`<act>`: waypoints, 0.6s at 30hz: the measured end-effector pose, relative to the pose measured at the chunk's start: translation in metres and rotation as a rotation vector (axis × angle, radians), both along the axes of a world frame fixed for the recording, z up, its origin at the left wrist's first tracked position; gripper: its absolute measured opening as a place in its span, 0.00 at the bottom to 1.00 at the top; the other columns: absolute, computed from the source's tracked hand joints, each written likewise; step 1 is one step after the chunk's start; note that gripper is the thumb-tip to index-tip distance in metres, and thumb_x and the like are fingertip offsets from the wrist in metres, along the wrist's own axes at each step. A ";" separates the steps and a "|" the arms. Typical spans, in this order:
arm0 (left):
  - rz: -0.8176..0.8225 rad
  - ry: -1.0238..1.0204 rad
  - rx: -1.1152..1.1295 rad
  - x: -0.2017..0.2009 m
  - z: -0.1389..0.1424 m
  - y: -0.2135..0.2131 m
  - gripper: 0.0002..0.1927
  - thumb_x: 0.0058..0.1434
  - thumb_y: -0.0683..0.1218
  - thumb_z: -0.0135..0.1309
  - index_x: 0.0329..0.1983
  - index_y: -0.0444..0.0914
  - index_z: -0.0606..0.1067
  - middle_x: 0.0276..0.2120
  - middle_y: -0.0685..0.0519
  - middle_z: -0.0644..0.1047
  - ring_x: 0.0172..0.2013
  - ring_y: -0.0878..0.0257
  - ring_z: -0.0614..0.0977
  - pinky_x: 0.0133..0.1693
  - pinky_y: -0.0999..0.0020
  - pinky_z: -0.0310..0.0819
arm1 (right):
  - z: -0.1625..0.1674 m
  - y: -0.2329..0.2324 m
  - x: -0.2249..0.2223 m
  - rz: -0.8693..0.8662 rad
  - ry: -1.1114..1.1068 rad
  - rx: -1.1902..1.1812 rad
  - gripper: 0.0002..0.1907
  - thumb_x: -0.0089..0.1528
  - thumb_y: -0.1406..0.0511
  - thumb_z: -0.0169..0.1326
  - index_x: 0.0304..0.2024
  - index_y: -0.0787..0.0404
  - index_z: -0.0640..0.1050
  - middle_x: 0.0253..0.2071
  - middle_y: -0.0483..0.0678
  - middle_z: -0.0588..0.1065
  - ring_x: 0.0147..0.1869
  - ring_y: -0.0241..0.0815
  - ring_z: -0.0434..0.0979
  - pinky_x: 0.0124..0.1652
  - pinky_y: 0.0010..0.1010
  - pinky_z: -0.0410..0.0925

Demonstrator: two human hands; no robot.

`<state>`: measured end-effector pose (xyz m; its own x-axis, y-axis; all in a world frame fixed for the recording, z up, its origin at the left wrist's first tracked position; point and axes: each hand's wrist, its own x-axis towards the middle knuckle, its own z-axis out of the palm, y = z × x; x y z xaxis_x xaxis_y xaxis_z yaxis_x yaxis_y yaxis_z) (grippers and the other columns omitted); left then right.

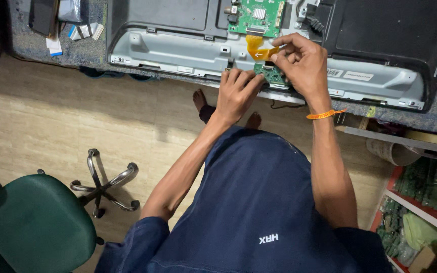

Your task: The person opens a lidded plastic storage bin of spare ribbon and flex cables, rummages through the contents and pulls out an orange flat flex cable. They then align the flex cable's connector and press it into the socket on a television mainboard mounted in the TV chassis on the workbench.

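On the grey felt-covered bench [84, 53], I see my right hand [302, 63] pinching the flat orange ribbon cable [257, 49], running near-to-far; my left hand [236, 93] fingers press the small green circuit strip [274, 76].

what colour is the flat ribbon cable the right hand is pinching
Orange-yellow flat ribbon cable, pinched by the right hand; the head view shows it.

An electronics repair workshop: opened television chassis [259, 48] on the bench, shelved circuit boards [426, 184].
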<state>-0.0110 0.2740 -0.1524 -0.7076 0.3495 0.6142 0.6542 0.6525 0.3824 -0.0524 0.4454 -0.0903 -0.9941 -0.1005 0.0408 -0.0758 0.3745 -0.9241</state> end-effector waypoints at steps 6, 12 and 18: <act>0.088 -0.077 0.079 0.014 -0.005 -0.002 0.14 0.60 0.41 0.66 0.48 0.39 0.78 0.42 0.55 0.76 0.44 0.58 0.75 0.45 0.59 0.63 | -0.004 0.000 0.001 0.007 0.027 0.012 0.11 0.63 0.74 0.63 0.49 0.65 0.82 0.33 0.43 0.80 0.30 0.23 0.75 0.28 0.18 0.66; 0.095 -0.097 0.087 0.014 -0.006 -0.002 0.12 0.60 0.42 0.66 0.46 0.39 0.78 0.40 0.54 0.77 0.42 0.57 0.74 0.44 0.59 0.63 | -0.006 -0.002 0.002 -0.002 0.081 0.050 0.11 0.63 0.73 0.65 0.49 0.65 0.82 0.33 0.43 0.81 0.32 0.23 0.75 0.30 0.17 0.67; 0.047 -0.114 0.126 0.012 -0.005 0.004 0.12 0.61 0.41 0.65 0.47 0.39 0.78 0.40 0.54 0.76 0.42 0.58 0.75 0.45 0.60 0.64 | -0.006 -0.002 0.002 -0.010 0.073 0.058 0.10 0.63 0.73 0.65 0.47 0.65 0.82 0.33 0.45 0.81 0.31 0.24 0.76 0.30 0.18 0.68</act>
